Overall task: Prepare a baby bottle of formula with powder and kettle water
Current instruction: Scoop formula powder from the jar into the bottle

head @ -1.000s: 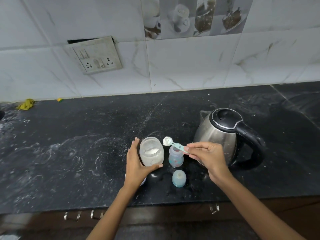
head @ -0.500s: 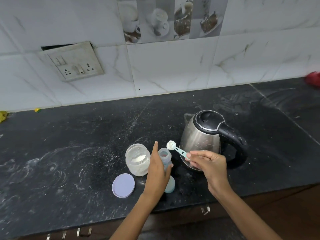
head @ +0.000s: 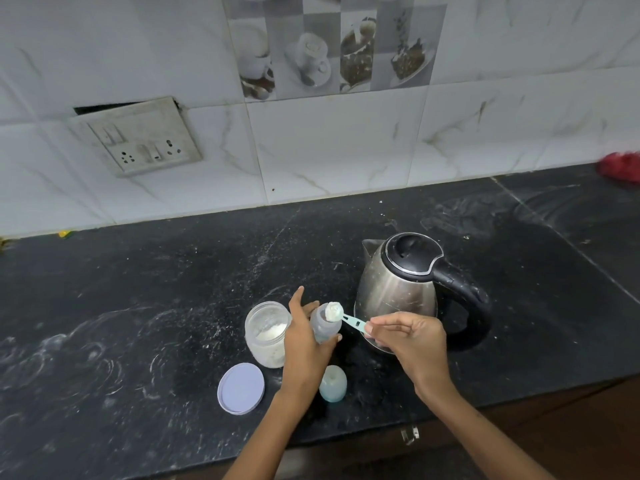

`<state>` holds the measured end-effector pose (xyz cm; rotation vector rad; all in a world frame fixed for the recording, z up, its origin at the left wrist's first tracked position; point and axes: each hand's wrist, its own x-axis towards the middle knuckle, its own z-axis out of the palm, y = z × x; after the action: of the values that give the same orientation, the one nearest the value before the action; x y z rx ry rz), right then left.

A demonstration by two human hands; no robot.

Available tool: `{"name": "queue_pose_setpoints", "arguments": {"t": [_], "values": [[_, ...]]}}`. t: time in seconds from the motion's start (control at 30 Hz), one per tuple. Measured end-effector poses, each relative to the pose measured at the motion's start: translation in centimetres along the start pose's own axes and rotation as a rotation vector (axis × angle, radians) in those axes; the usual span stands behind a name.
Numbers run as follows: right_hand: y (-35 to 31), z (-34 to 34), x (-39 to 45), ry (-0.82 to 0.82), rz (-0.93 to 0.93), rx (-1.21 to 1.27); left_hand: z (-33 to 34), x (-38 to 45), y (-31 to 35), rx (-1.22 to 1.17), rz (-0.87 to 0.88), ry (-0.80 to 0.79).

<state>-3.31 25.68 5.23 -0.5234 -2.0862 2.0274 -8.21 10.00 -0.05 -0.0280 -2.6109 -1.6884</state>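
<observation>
Black speckled stone counter (head: pixel 138 306), white marble-tile wall. Left hand (head: pixel 304 344) grips small translucent baby bottle (head: pixel 323 325); right hand (head: pixel 412 344) pinches powder-filled pale-green plastic scoop (head: pixel 346 317) over it; open clear powder jar (head: pixel 266 332) left.

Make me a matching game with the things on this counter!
Things:
1. scoop
2. bottle
3. jar
4. lid

States:
A. flat on the counter
B. held by the left hand
C. open, some powder inside
D. full of powder, pinched by the right hand

Pairs: 1-D, 2-B, 3-C, 4-A
</observation>
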Motion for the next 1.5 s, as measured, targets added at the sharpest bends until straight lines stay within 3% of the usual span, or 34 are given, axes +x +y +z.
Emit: {"name": "queue_pose_setpoints", "arguments": {"t": [0.23, 0.37, 0.43, 0.57, 0.7, 0.8, 1.07, 1.17, 1.37, 1.5], "values": [[-0.8, 0.3, 0.5, -0.038, -0.278, -0.455, -0.2, -0.1, 0.0, 0.091, 0.062, -0.041], [-0.7, 1.2, 1.1, -0.081, -0.568, -0.843, 0.2, -0.3, 0.2, 0.102, 0.075, -0.036], [-0.9, 1.8, 1.0, -0.145, -0.575, -0.951, 0.3, -0.3, 0.3, 0.093, 0.066, -0.027], [-1.2, 2.5, 1.2, -0.202, -0.539, -0.965, 0.3, -0.3, 0.4, 0.081, 0.068, 0.007], [-1.6, 2.5, 1.3, -0.22, -0.443, -1.139, 0.1, -0.3, 0.2, 0.065, 0.064, 0.027], [-2.0, 2.6, 0.9, -0.227, -0.609, -1.155, 0.0, -0.6, 0.4, 0.077, 0.087, 0.024], [-1.4, 0.3, 1.7, -0.54, -0.8, -1.013, -0.2, -0.7, 0.2, 0.032, 0.099, -0.018], [-1.4, -0.2, 2.1, -0.551, -0.818, -0.958, -0.4, -0.4, 0.2, 0.05, 0.115, -0.026], [-1.6, 0.7, 3.2, -0.508, -0.73, -1.133, -0.3, -0.4, -0.1, 0.073, 0.142, -0.028], [-1.6, 0.5, 3.0, -0.481, -0.739, -1.095, -0.3, -0.3, -0.2, 0.087, 0.166, -0.028]]}}
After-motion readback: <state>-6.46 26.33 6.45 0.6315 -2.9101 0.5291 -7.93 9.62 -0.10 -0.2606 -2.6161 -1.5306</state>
